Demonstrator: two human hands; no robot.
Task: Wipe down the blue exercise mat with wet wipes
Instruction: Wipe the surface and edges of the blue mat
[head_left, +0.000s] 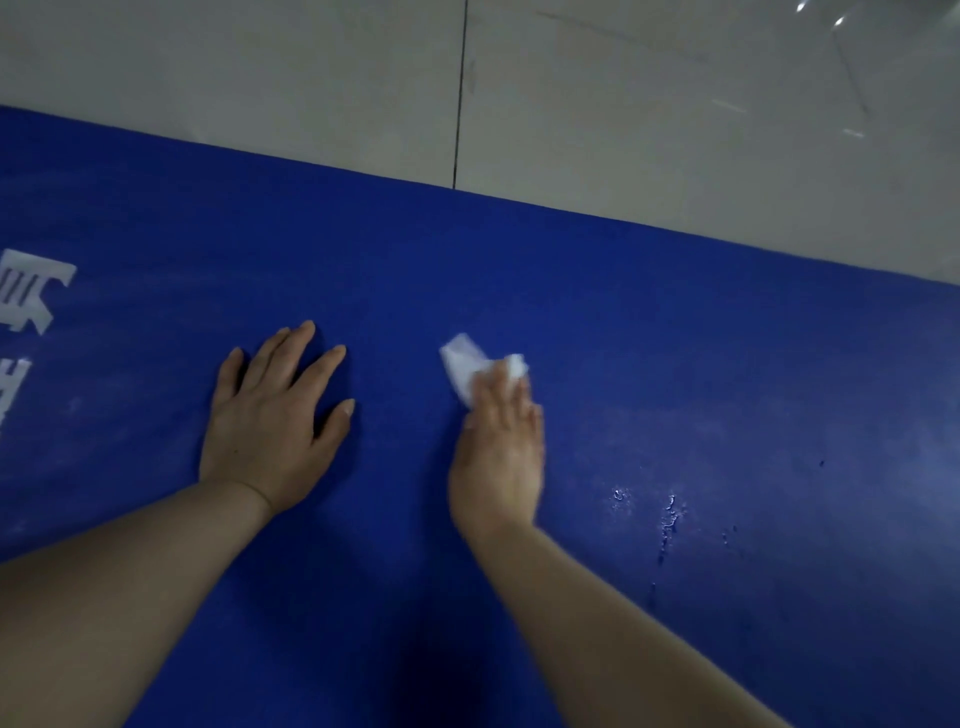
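Head view shows our two hands on the blue exercise mat (649, 322), which lies flat on the pale tiled floor (675, 104) and fills the frame from the left edge to the right, its far edge slanting from upper left down to the right. We judge the long axis of the mat to run along that edge, left to right across the picture, though neither end shows. White printed characters (31, 296) sit at the left edge of the frame.

Our right hand (498, 457) presses a crumpled white wet wipe (467, 364) onto the mat at centre frame; the fingers (506, 395) lie straight and close together on top of it, and the wipe sticks out beyond the fingertips toward the upper left. The hand is blurred, so we cannot tell whether the thumb tucks under it. Our left hand (275, 421) rests flat on the mat just left of centre, fingers spread, holding nothing.

The wipe looks thin, limp and damp; we judge it light and prone to bunching, best held flat under the palm and fingers, not pinched. The mat looks soft and slightly grippy, likely to creep or ripple under a sideways push, so bracing it with the flat hand makes sense. Wet droplets (670, 514) glisten at lower right, and pale dusty smears (130, 291) show at the left.
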